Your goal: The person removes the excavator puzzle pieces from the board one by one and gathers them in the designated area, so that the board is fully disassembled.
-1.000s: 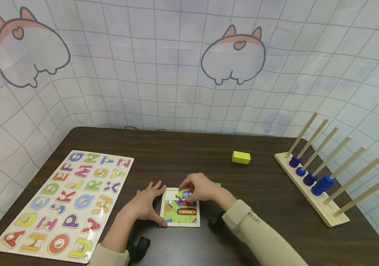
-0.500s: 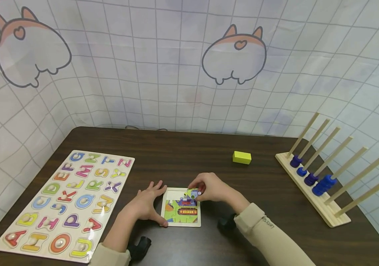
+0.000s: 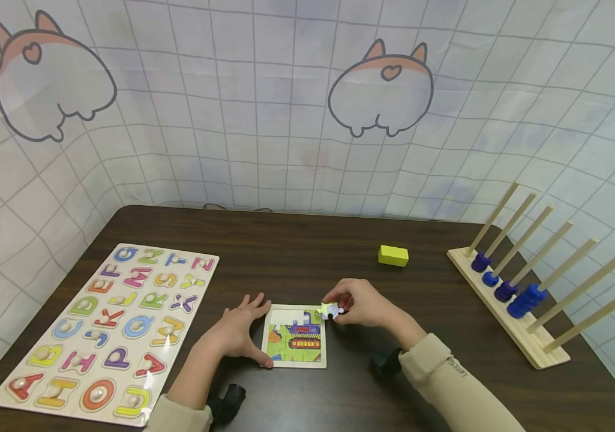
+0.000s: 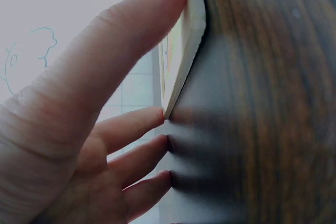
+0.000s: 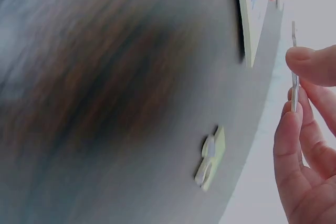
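Note:
A small square jigsaw puzzle tray (image 3: 282,314) lies on the dark table in the head view, its picture a purple and orange digger on green, with a bare white strip at the upper left. My left hand (image 3: 238,330) spans its left side, fingers spread and straight; the thumb presses the lower left corner, and in the left wrist view a fingertip touches the tray edge (image 4: 194,40). Between thumb and fingers my right hand (image 3: 363,305) pinches a puzzle piece (image 3: 330,311) just over the tray's upper right edge. The right wrist view shows this piece (image 5: 294,85) edge-on.
Another puzzle piece (image 5: 212,158) lies on the table near the right hand, hidden in the head view. An alphabet peg board (image 3: 164,282) lies at left. A yellow block (image 3: 393,256) sits behind, and a wooden peg rack (image 3: 547,359) with blue rings stands at right.
My right hand has moved right with the pinched piece, from above the puzzle tray to its right edge, uncovering the tray's upper part. The left hand stays in place.

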A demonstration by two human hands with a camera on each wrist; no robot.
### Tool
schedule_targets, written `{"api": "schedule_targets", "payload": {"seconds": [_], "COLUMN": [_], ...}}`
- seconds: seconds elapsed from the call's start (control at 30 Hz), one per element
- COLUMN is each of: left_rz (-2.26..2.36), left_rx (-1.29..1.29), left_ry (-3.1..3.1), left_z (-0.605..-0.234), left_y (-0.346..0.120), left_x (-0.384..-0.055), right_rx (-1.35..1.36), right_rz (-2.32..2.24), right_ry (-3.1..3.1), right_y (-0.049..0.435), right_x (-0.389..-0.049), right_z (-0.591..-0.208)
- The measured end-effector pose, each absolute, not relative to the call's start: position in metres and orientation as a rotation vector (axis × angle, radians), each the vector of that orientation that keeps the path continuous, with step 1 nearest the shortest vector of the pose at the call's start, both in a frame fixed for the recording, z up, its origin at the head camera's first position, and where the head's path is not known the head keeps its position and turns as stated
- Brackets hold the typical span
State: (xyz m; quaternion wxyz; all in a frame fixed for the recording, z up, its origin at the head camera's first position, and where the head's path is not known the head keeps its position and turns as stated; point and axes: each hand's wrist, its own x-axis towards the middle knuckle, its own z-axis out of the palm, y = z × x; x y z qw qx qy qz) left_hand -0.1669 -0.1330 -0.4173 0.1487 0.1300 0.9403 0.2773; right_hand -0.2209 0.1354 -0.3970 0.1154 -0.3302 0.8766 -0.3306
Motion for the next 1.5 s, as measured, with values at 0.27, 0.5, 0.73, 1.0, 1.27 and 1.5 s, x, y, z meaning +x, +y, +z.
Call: {"api": "schedule_targets", "payload": {"seconds": [0.27,0.5,0.73,1.0,1.27,1.5], "left_rz": [0.806,0.815,0.805,0.805,0.812,0.823], "left_rx": [0.383,0.376,0.389,0.392,0.385,0.386], "left_ry": [2.699,2.693,2.693,2.692,2.692,2.685], "left_z": [-0.416,-0.414,-0.413,-0.413,-0.413,-0.413], "left_y": [-0.132,-0.132,-0.131,-0.131,-0.131,-0.131], "left_x": [-0.165,-0.164,-0.165,-0.165,-0.165,-0.164], "right_rx": [-0.927,-0.916,-0.883,-0.851,-0.79,-0.812], "right_rz": [-0.991,-1.023,-1.016,-1.008,-0.939,-0.906], "right_ry": [2.613,2.613,2.628,2.631,2.647,2.661], "right_y": [0.155,0.172,0.189,0.205,0.215,0.22], "right_x": [-0.222,-0.223,-0.227,-0.232,-0.239,-0.242], "right_z": [-0.395,-0.393,-0.395,-0.401,-0.409,-0.411]}}
